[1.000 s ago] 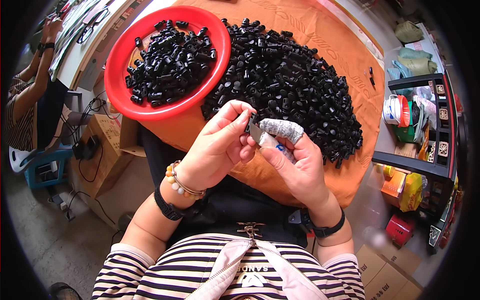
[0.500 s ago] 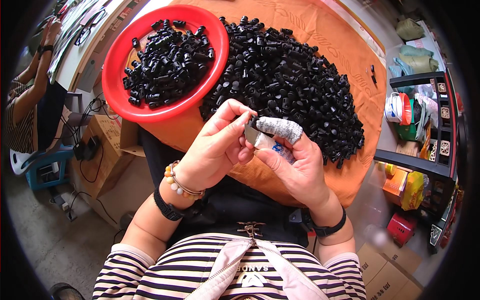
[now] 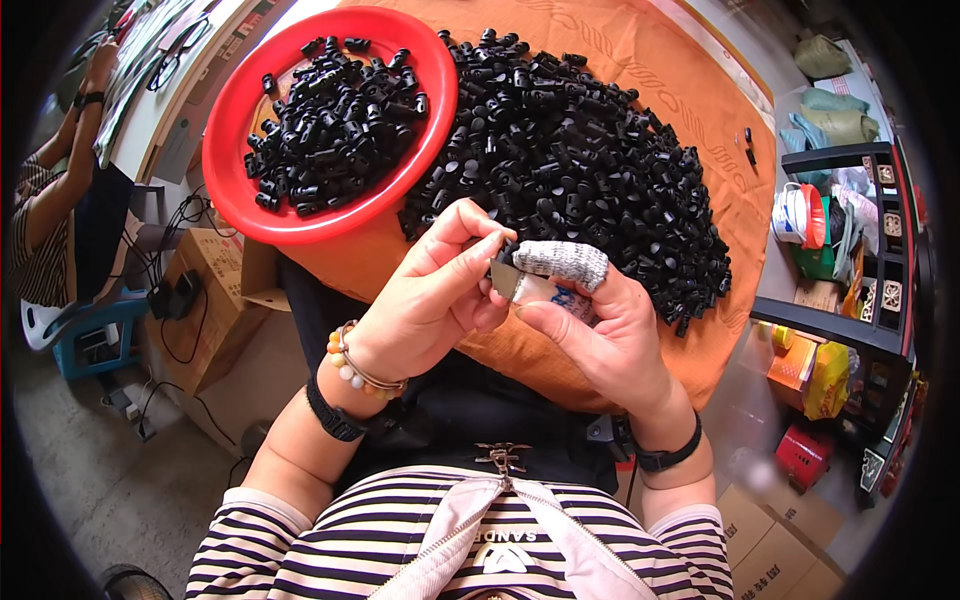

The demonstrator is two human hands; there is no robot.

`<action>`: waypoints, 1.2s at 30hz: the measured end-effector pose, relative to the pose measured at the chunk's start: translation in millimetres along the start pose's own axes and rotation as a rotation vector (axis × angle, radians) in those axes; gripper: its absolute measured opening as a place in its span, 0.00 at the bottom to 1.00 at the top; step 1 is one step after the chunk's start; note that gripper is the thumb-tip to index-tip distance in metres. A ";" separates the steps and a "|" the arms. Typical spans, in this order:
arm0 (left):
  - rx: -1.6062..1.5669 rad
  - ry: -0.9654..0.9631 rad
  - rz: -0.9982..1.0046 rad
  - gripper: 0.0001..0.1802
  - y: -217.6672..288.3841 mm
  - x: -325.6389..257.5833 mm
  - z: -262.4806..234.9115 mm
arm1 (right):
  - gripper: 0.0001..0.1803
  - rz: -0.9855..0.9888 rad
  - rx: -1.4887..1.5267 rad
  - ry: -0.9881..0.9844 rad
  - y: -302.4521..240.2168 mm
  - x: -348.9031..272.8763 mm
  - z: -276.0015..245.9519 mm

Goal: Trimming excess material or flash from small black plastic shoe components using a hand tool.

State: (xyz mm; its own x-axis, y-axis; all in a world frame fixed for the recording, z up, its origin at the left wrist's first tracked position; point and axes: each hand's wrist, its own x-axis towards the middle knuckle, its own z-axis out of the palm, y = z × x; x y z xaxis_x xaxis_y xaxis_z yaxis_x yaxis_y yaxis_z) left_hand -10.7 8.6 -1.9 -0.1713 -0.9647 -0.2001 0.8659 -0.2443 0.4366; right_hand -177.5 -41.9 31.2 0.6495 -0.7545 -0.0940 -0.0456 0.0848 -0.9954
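Both hands meet over the table edge, working a small black part w/ a blade.

Left hand [image 3: 430, 300] pinches the part [image 3: 508, 247] btwn thumb & forefinger tips, just in front of the pile [image 3: 580, 170] on the orange cloth [image 3: 690, 90]. Right hand [image 3: 600, 330], forefinger in a grey cot [image 3: 560, 263], presses thumb & finger tight on the blade [image 3: 505, 282], touching the part. Red bowl [image 3: 225, 150] w/ more parts sits left of the pile.
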 end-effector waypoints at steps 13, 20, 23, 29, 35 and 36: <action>-0.036 0.024 -0.064 0.05 1.0 0.5 1.0 | 0.17 -0.022 0.016 0.014 5.9 -1.2 1.0; 0.129 0.071 0.043 0.04 -0.7 2.5 5.5 | 0.20 -0.058 -0.048 0.028 6.4 -1.7 1.8; 0.208 0.113 0.076 0.04 -1.2 1.6 7.6 | 0.19 -0.084 -0.062 0.034 7.5 -1.4 2.0; 0.288 0.149 0.114 0.04 -1.3 0.7 10.8 | 0.19 -0.101 -0.098 0.040 6.9 -2.0 2.3; 0.297 0.157 0.111 0.04 -1.1 -0.4 11.5 | 0.19 -0.104 -0.111 0.034 4.7 -2.6 2.2; 0.290 0.152 0.105 0.04 -1.2 -0.2 11.1 | 0.19 -0.103 -0.110 0.034 5.1 -2.4 2.0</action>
State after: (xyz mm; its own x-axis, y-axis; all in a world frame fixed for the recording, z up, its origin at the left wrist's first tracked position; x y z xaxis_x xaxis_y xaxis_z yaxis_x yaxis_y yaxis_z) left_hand -16.9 8.0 7.3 0.0025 -0.9657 -0.2598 0.7014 -0.1835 0.6887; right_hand -177.8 -38.4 26.5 0.6292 -0.7772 0.0100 -0.0639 -0.0646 -0.9959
